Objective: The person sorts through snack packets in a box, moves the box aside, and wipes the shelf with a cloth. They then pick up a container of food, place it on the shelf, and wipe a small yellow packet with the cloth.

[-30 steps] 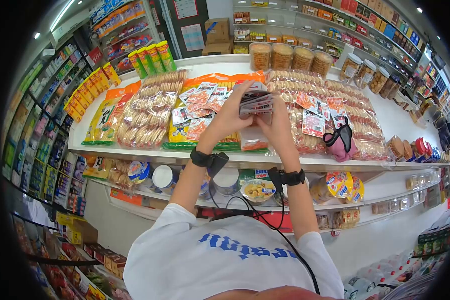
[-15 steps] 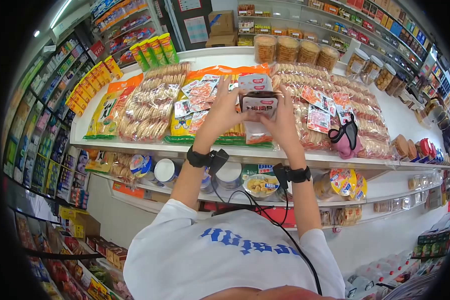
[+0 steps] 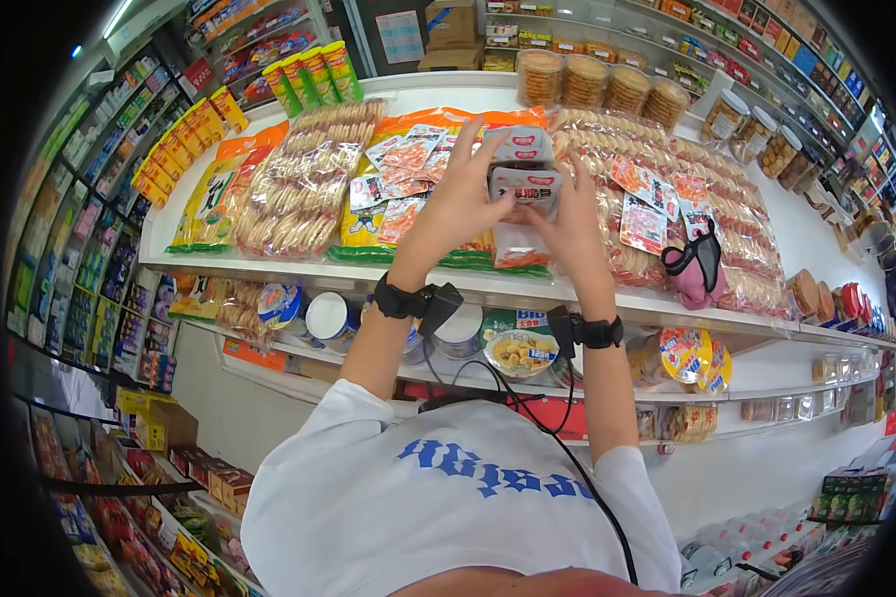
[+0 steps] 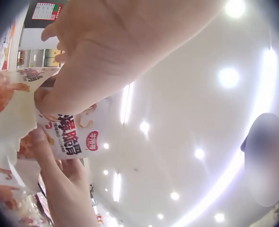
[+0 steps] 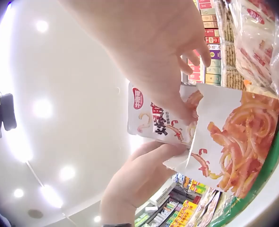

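Note:
The left hand (image 3: 456,204) and the right hand (image 3: 574,224) hold a white snack box (image 3: 520,144) between them above the counter, thumbs at its near side. A grey-white packet (image 3: 526,187) with dark and red print stands at its opening. In the left wrist view the packet (image 4: 76,137) lies between both thumbs, beside a torn cardboard edge. The right wrist view shows the box's printed panel (image 5: 243,137) with a ragged edge, and both thumbs on or beside the packet (image 5: 151,116). Part of the fingers is hidden behind the box.
Loose packets (image 3: 408,159) lie on yellow bags left of the hands. More packets (image 3: 645,221) and a pink-and-black pouch (image 3: 697,269) rest on wrapped biscuits (image 3: 737,209) at right. Jars (image 3: 582,82) line the back; tubs (image 3: 331,316) stand on the shelf below.
The box has tilted so that the packet's printed face shows more toward the head camera. The left fingers have straightened and spread. The whole head view has shifted slightly.

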Demonstrator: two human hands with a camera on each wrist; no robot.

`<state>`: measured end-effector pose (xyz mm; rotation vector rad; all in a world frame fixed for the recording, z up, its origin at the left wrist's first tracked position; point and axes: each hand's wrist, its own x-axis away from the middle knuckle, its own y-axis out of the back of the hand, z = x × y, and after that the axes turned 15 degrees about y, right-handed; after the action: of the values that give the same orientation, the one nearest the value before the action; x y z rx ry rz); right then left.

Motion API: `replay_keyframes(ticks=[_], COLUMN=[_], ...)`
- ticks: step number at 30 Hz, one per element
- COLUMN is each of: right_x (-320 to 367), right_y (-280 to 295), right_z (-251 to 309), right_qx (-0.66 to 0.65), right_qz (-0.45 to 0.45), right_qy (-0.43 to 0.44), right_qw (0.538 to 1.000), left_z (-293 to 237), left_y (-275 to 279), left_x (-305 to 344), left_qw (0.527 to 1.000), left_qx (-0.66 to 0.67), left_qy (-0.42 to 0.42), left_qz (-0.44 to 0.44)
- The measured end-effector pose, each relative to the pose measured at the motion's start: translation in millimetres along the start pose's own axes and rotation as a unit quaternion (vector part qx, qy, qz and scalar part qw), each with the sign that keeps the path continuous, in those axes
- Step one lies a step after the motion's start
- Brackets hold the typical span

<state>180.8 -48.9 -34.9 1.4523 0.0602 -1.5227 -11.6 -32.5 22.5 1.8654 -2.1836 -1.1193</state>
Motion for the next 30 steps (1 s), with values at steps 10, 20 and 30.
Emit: replay_keyframes(ticks=[10,20,30], right_x=[-9,-11,-16], right_y=[4,1,3], right_z=[19,18,14], right_qx=[-0.056,-0.049,-0.061], right_qz=[-0.088,-0.042,0.006], right_qy=[0.012,-0.035,-0.046], right_qw=[0.994,0.997,0.997], left_z=[31,27,33], left_y=[-4,-4,1], left_x=[-37,-78,-85], left_qw=[0.977,0.982,0.982], left_qx=[-0.207,-0.178,-0.145], left_qy=[-0.041,-0.054,-0.048], left_qz=[-0.021,0.028,0.112])
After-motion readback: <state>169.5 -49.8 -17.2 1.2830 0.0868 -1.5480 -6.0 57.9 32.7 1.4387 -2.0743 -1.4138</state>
